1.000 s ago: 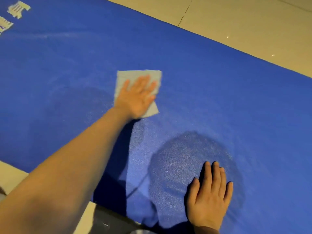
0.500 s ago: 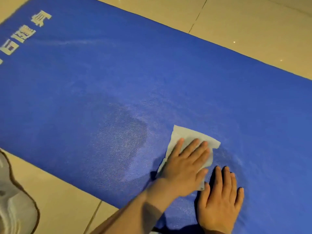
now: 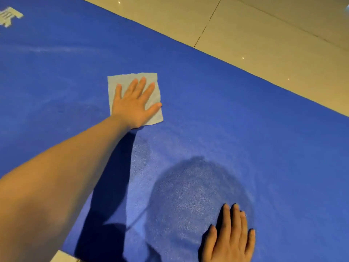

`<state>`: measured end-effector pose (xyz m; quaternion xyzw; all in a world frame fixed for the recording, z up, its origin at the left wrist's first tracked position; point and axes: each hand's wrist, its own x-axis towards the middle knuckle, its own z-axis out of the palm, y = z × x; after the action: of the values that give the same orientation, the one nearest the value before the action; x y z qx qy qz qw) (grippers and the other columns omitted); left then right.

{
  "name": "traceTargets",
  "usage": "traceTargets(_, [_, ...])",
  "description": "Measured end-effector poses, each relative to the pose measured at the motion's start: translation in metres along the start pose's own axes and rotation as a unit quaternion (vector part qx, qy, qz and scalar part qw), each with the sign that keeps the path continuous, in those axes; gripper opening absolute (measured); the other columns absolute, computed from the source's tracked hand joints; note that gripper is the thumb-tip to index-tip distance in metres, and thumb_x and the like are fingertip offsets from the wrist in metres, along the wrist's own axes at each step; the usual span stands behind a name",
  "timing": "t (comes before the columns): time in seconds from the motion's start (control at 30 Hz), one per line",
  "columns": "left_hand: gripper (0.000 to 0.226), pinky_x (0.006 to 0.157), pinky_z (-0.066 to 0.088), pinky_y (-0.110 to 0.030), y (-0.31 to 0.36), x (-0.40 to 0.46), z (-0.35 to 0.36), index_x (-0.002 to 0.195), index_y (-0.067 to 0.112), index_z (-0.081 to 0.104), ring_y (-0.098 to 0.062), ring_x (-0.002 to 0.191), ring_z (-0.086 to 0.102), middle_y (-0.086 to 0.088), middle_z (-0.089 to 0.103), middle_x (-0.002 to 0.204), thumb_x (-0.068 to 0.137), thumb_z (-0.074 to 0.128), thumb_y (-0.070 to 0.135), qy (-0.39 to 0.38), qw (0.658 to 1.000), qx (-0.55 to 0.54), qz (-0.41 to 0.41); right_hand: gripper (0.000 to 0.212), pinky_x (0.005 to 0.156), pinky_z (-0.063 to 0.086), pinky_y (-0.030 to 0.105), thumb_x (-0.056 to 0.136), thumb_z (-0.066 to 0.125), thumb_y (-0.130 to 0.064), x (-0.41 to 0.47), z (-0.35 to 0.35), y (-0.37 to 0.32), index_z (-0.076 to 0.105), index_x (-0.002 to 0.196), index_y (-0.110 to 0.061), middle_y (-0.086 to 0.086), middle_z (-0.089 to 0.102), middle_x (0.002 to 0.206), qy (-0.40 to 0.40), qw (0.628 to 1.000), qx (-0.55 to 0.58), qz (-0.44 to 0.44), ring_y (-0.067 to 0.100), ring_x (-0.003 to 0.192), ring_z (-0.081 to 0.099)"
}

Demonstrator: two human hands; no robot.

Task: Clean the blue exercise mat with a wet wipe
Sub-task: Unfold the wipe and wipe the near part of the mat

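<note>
Two hands lie flat on the blue mat (image 3: 245,114); left hand (image 3: 135,104), fingers spread at frame centre, presses the wet wipe (image 3: 120,82); right hand (image 3: 229,239), open at lower right, braces; keep the palm flat and overlap strokes toward the unwiped upper left.

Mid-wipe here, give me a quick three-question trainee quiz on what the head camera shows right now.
1. True or false: the left hand presses the wet wipe flat with straight fingers.
2. The right hand rests on: A) the tiled floor, B) the blue exercise mat, C) the wipe.
3. Fill in: the printed white marking on the mat sits at the upper ____ of the view.

Key: 1 true; 2 B; 3 left.
</note>
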<state>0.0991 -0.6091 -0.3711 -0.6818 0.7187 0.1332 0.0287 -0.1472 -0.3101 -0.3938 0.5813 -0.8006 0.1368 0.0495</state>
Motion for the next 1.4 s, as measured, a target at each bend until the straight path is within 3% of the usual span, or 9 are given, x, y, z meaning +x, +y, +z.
traceTargets(0.13, [0.062, 0.119, -0.009, -0.052, 0.039, -0.011, 0.008, 0.159, 0.022, -0.001, -0.022, 0.153, -0.009, 0.0, -0.009, 0.166, 0.105, 0.016, 0.049, 0.028, 0.999, 0.01, -0.021, 0.057, 0.11, 0.027, 0.058, 0.087, 0.037, -0.033, 0.0, 0.002, 0.001, 0.055, 0.134, -0.007, 0.016, 0.052, 0.142, -0.007, 0.999, -0.029, -0.013, 0.033, 0.133, 0.042])
traceTargets(0.27, [0.068, 0.117, -0.009, -0.05, 0.1, -0.049, 0.033, 0.158, 0.019, 0.02, -0.023, 0.153, 0.007, -0.001, 0.009, 0.166, 0.1, 0.005, 0.05, 0.022, 0.982, 0.035, 0.185, 0.057, 0.108, 0.028, 0.058, 0.087, 0.036, -0.033, 0.0, 0.002, 0.003, 0.055, 0.134, -0.007, 0.016, 0.052, 0.142, 0.004, 1.0, -0.025, -0.018, 0.032, 0.132, 0.043])
traceTargets(0.37, [0.062, 0.116, 0.015, -0.05, 0.127, -0.095, 0.052, 0.144, 0.023, 0.051, -0.023, 0.144, 0.037, 0.001, 0.042, 0.155, 0.096, 0.02, 0.048, 0.017, 0.951, 0.053, 0.305, 0.054, 0.108, 0.027, 0.057, 0.09, 0.034, -0.035, 0.0, 0.003, 0.002, 0.05, 0.136, -0.011, 0.015, 0.052, 0.142, 0.007, 1.0, -0.02, -0.004, 0.031, 0.132, 0.043])
traceTargets(0.47, [0.059, 0.114, 0.02, -0.052, 0.121, -0.137, 0.06, 0.145, 0.029, 0.049, -0.019, 0.143, 0.037, 0.005, 0.041, 0.155, 0.096, 0.024, 0.051, 0.011, 0.935, 0.067, 0.348, 0.053, 0.11, 0.026, 0.055, 0.095, 0.029, -0.039, 0.0, 0.001, 0.001, 0.046, 0.138, -0.014, 0.015, 0.051, 0.143, 0.001, 1.0, -0.007, 0.003, 0.03, 0.134, 0.041])
traceTargets(0.63, [0.058, 0.111, 0.016, -0.054, 0.02, -0.135, 0.053, 0.145, 0.028, 0.048, -0.026, 0.141, 0.041, -0.001, 0.044, 0.153, 0.099, 0.025, 0.055, 0.06, 0.974, 0.031, 0.218, 0.057, 0.115, 0.019, 0.051, 0.086, 0.036, -0.032, 0.001, -0.005, -0.002, 0.043, 0.14, -0.015, 0.014, 0.048, 0.146, -0.026, 1.0, 0.017, 0.008, 0.03, 0.136, 0.039])
traceTargets(0.77, [0.069, 0.117, 0.003, -0.054, -0.072, -0.138, 0.038, 0.155, 0.03, 0.024, -0.022, 0.15, 0.017, 0.006, 0.015, 0.163, 0.096, 0.014, 0.065, 0.047, 0.998, -0.017, 0.027, 0.058, 0.115, 0.017, 0.052, 0.088, 0.036, -0.033, 0.0, -0.009, -0.003, 0.046, 0.141, -0.012, 0.013, 0.044, 0.15, -0.043, 0.999, 0.022, 0.017, 0.03, 0.139, 0.036])
traceTargets(0.9, [0.069, 0.118, 0.0, -0.048, -0.072, -0.176, 0.042, 0.155, 0.017, 0.03, -0.029, 0.148, 0.02, -0.008, 0.024, 0.162, 0.103, 0.009, 0.057, 0.077, 0.997, 0.016, 0.023, 0.06, 0.117, 0.011, 0.05, 0.09, 0.034, -0.034, 0.001, -0.012, -0.002, 0.047, 0.142, -0.008, 0.014, 0.042, 0.151, -0.069, 0.997, 0.021, 0.022, 0.03, 0.141, 0.032])
traceTargets(1.2, [0.057, 0.114, 0.023, -0.058, 0.079, -0.269, 0.091, 0.144, 0.026, 0.051, -0.023, 0.148, 0.029, -0.001, 0.039, 0.157, 0.096, 0.038, 0.053, 0.046, 0.934, 0.045, 0.351, 0.06, 0.116, 0.015, 0.053, 0.091, 0.033, -0.035, 0.001, -0.013, -0.003, 0.048, 0.142, -0.008, 0.016, 0.041, 0.151, -0.056, 0.997, 0.025, 0.036, 0.03, 0.14, 0.031])
traceTargets(1.4, [0.054, 0.121, 0.017, -0.05, 0.042, -0.237, 0.08, 0.148, 0.03, 0.045, -0.019, 0.148, 0.03, 0.004, 0.036, 0.158, 0.099, 0.038, 0.052, 0.058, 0.89, 0.058, 0.449, 0.06, 0.116, 0.014, 0.054, 0.091, 0.031, -0.034, 0.0, -0.017, -0.002, 0.046, 0.143, -0.007, 0.016, 0.039, 0.152, -0.085, 0.996, 0.017, 0.038, 0.032, 0.142, 0.029])
